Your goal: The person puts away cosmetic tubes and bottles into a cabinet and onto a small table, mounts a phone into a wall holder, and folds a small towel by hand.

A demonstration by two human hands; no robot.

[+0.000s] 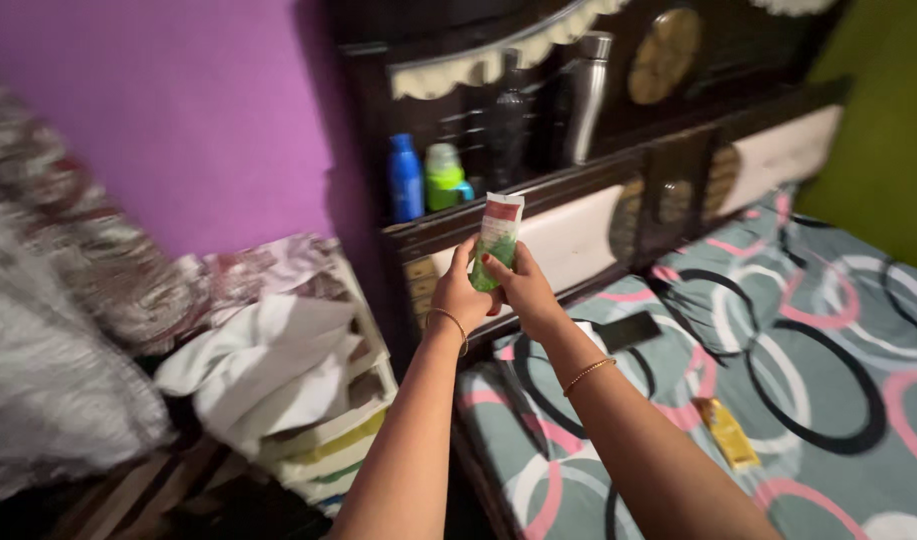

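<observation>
Both hands meet in front of the headboard shelf (538, 195), left hand (460, 292) and right hand (519, 287) closed round the base of the green tube (497, 243), its long axis upright, crimped end tilted slightly right, above the bed (828, 330).

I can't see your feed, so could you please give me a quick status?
Both hands, left and right, grip a green tube. Tube upright, before the headboard shelf. Nothing blocking.
</observation>
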